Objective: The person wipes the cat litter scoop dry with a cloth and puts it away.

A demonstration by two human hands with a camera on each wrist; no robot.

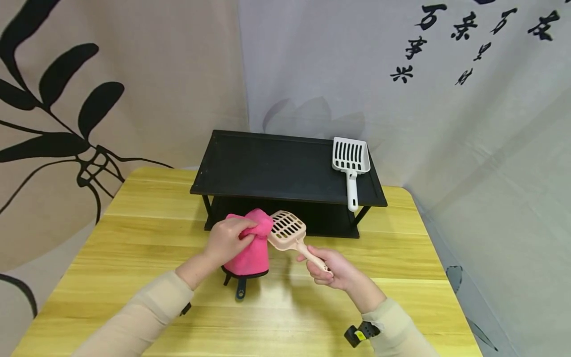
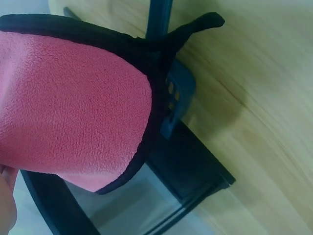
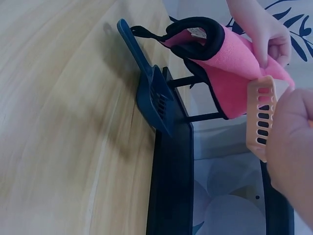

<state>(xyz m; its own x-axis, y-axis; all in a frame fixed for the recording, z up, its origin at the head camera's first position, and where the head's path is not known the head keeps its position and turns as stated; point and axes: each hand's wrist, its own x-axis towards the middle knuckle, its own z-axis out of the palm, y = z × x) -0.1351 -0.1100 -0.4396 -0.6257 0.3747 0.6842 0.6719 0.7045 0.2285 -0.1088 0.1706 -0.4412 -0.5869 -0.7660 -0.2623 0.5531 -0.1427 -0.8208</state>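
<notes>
In the head view my left hand (image 1: pixel 228 241) pinches the top of a pink cloth (image 1: pixel 248 258) with black trim, which hangs down over the table. A black loop and a white label show at its edge in the right wrist view. My right hand (image 1: pixel 329 267) grips the handle of a beige slotted litter scoop (image 1: pixel 286 243), its head raised and its rim right at the cloth. Beneath the cloth, a dark blue litter scoop (image 3: pixel 145 100) rests against the shelf's lower tier; in the head view mostly its handle (image 1: pixel 241 288) shows.
A black two-tier shelf (image 1: pixel 272 168) stands at the back of the wooden table (image 1: pixel 156 248). On its top tier, at the right, lies a white litter scoop (image 1: pixel 352 188) with its handle over the front edge. A printed curtain (image 1: pixel 303 64) hangs behind.
</notes>
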